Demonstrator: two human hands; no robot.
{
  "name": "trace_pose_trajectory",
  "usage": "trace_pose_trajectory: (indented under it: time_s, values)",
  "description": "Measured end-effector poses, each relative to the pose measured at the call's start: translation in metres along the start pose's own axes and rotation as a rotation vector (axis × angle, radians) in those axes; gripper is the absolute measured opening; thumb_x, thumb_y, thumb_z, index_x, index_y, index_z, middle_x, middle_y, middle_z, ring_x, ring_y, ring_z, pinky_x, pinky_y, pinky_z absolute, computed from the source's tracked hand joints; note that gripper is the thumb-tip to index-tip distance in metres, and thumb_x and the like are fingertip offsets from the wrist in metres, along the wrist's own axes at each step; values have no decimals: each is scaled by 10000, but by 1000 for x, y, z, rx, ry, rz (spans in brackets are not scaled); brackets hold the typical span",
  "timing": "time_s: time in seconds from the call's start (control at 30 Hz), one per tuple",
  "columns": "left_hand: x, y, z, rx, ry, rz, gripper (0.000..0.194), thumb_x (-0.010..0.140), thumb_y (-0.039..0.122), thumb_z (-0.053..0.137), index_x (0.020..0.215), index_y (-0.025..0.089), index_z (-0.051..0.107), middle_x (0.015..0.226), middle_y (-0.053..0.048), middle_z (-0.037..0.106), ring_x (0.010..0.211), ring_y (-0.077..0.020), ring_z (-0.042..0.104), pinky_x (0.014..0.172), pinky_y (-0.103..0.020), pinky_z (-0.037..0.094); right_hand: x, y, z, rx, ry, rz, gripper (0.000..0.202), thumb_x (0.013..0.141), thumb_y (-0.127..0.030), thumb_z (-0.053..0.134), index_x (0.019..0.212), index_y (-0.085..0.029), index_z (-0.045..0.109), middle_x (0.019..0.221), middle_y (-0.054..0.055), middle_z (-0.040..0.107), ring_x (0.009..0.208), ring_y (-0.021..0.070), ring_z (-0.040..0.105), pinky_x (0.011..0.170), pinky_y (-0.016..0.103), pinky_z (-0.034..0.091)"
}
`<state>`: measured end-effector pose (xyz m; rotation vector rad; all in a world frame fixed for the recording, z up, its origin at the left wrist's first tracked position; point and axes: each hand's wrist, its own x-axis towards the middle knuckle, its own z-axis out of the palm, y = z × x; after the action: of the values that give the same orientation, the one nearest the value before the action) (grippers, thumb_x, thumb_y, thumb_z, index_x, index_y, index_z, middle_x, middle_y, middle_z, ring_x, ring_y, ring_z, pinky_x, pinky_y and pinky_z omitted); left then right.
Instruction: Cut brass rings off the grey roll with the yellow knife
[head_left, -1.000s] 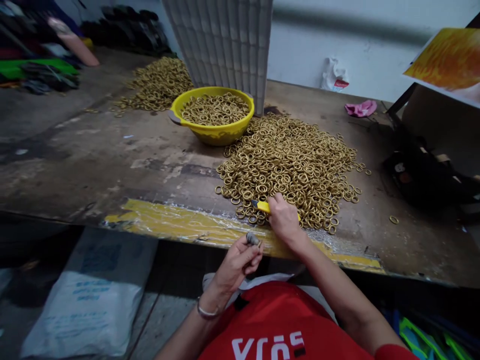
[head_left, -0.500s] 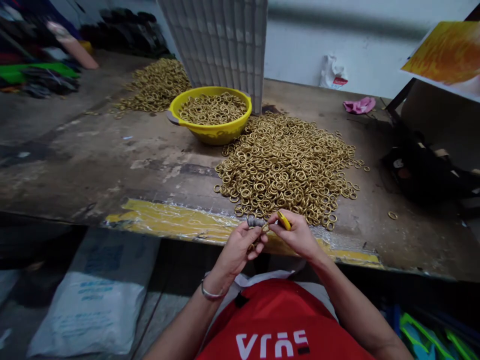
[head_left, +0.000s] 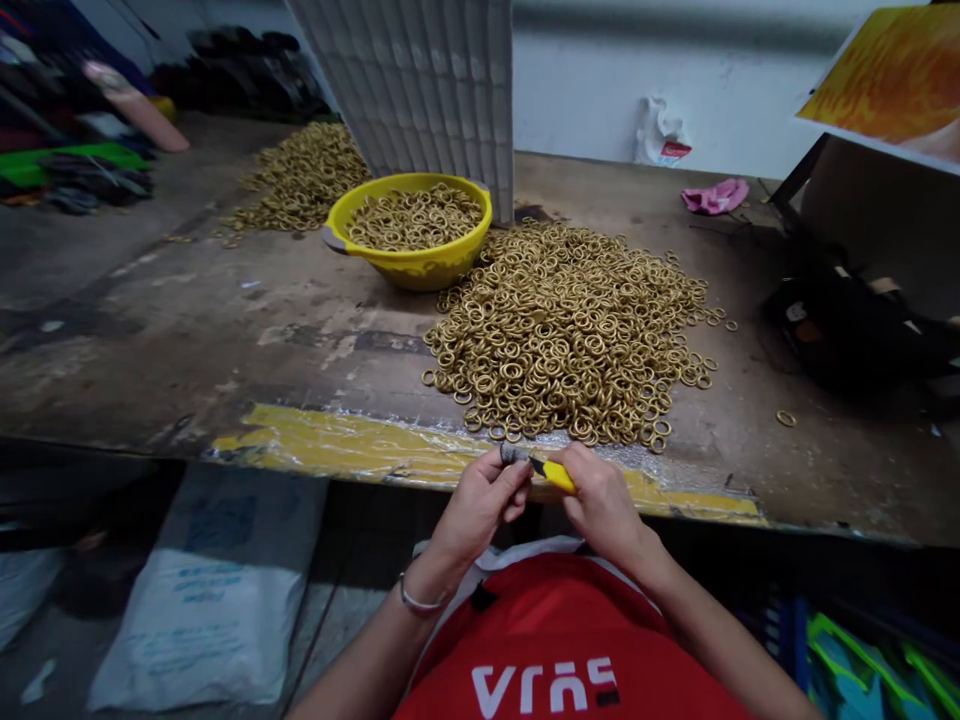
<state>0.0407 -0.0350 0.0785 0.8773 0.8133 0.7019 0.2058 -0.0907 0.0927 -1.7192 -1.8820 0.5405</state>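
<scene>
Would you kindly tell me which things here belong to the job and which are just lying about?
Belonging, it seems:
yellow knife with dark blade, in the right hand
grey wrap at the left hand
heap of gold-coloured rings
round yellow bowl of similar rings

Probably just lying about:
crumpled pink cloth
crumpled white-and-red bag

The one head-worn camera looks forward and down from above the red garment (head_left: 544, 630), which fills six o'clock close to the lens. The worktable (head_left: 187, 335) spans the middle, running away to a pale wall (head_left: 581, 100) at twelve. The left hand (head_left: 480, 502) at six and right hand (head_left: 602, 497) at five are near; the yellow bowl (head_left: 431, 268), toward eleven, lies farther off.
</scene>
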Motion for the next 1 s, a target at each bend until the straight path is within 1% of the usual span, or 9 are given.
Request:
trace_pose_trajectory:
  time_s: [0.23,0.37,0.47,0.57,0.63,0.73,0.8,0.87,1.0]
  values:
    - [1,-12,-7,160,-19,56,333,815,483,655,830,170,544,596,44,477,487,-65,392,425,-151,306,3,-1,8,-250,-136,89,349,748,29,456,1004,-165,593,931,68,662,817,176,603,722,261,417]
    - [-15,-2,-9,248,-81,61,286,849,439,614,781,174,528,601,38,449,499,-75,377,452,-176,301,7,8,8,-370,-184,236,258,827,-5,444,960,-165,595,900,79,677,765,178,611,661,263,376]
    - [-31,12,-7,302,-238,70,279,845,414,612,736,167,539,613,21,448,512,-88,373,488,-211,322,5,20,4,-427,-120,328,224,845,-28,448,934,-169,597,886,76,668,742,175,600,638,264,351]
    - [-36,10,-7,341,-270,23,265,807,395,638,704,169,545,618,21,454,541,-102,380,529,-221,336,4,27,-1,-407,4,273,191,837,-57,491,939,-182,594,933,61,636,796,176,588,663,259,352]
    - [-32,-7,-10,436,-273,-3,232,771,355,657,682,166,555,640,10,497,606,-124,427,588,-229,364,7,28,-3,-437,47,258,149,850,-94,508,926,-188,595,943,55,610,772,167,575,646,257,346]
    - [-20,-50,-21,619,-263,-55,162,763,310,620,707,165,576,697,-9,575,688,-160,503,648,-246,395,16,31,-4,-528,35,274,116,853,-117,521,897,-191,600,939,52,596,700,146,554,593,259,319]
    - [-12,-81,-32,904,-122,-55,164,775,319,590,699,175,570,686,-19,591,680,-183,541,636,-264,398,21,36,-3,-554,27,276,124,845,-107,522,881,-190,606,938,51,597,679,139,546,578,259,309]
    - [-6,-104,-42,1017,-23,-72,206,790,315,575,636,183,537,638,-53,574,679,-228,562,645,-310,387,24,40,-2,-524,44,266,130,848,-102,514,856,-186,612,921,47,597,686,140,544,590,255,318]
    - [-2,-113,-51,1111,-21,-80,203,735,252,622,575,208,504,604,-67,573,723,-278,604,669,-337,389,22,43,-9,-252,178,193,126,890,-175,505,834,-178,618,858,45,581,758,155,548,681,245,377]
